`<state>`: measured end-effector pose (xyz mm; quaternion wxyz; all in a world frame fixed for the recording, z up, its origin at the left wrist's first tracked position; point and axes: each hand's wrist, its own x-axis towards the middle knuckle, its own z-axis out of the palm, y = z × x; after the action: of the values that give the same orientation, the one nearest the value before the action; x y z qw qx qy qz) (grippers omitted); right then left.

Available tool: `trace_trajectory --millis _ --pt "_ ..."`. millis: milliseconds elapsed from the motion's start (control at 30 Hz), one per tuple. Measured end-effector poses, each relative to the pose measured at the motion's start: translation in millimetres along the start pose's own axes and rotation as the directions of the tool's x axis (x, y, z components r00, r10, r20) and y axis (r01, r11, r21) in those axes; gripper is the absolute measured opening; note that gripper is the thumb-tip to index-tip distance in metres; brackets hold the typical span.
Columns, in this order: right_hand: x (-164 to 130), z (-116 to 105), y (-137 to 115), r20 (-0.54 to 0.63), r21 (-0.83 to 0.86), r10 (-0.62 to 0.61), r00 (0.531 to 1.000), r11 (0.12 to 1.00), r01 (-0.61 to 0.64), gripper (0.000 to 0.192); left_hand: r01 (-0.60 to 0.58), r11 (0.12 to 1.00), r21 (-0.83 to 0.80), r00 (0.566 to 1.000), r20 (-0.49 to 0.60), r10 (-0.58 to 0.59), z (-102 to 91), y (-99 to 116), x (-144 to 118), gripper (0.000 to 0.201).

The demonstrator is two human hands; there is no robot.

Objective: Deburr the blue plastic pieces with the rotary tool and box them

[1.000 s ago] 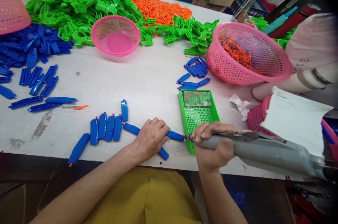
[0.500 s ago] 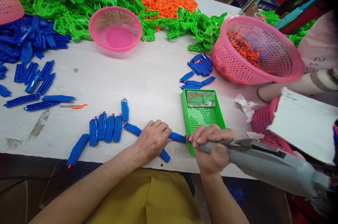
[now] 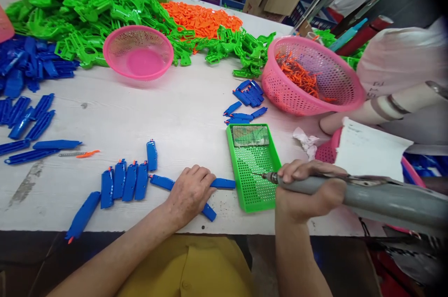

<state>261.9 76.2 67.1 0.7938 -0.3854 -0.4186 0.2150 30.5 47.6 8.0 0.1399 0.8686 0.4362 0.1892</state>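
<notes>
My left hand point(image 3: 192, 193) lies curled over a blue plastic part point(image 3: 224, 183) on the table, its right end sticking out past the fingers. Other blue parts show from beneath or beside that hand, partly hidden by it. In my right hand point(image 3: 308, 189) is a grey electric screwdriver point(image 3: 381, 196), pointing left. Its thin bit is over the green perforated tray point(image 3: 231, 162), apart from the blue part. To the left of my left hand, several blue parts point(image 3: 130, 183) with small orange tips stand in a rough row.
Pink baskets point(image 3: 136, 73) stand on the table, the right one point(image 3: 290, 99) holding orange pieces. Behind are heaps of green parts point(image 3: 87, 3) and orange pieces point(image 3: 203, 18). More blue parts point(image 3: 21, 66) are piled left. A white board point(image 3: 371, 148) lies at the right.
The screwdriver has drawn back to the right, its bit now away from the blue part's end. My left hand stays on the part. The view has shifted slightly.
</notes>
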Motion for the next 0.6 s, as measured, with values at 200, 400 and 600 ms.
trace_trajectory --millis 200,400,600 --pt "1.3 -2.9 10.4 -0.047 -0.058 0.051 0.998 0.997 -0.053 0.027 0.021 0.999 -0.041 1.000 -0.009 -0.022 -4.1 -2.9 -2.4 0.026" --pt "-4.0 -3.9 11.9 -0.040 -0.055 0.060 0.997 0.997 -0.062 0.022 0.014 0.998 -0.055 1.000 0.017 -0.013 -10.3 -7.0 -5.7 0.019" --pt "-6.4 -4.0 13.7 -0.022 -0.070 0.040 0.999 0.997 -0.041 0.020 0.028 0.999 -0.044 0.999 0.025 -0.027 -9.3 -5.7 -4.8 0.018"
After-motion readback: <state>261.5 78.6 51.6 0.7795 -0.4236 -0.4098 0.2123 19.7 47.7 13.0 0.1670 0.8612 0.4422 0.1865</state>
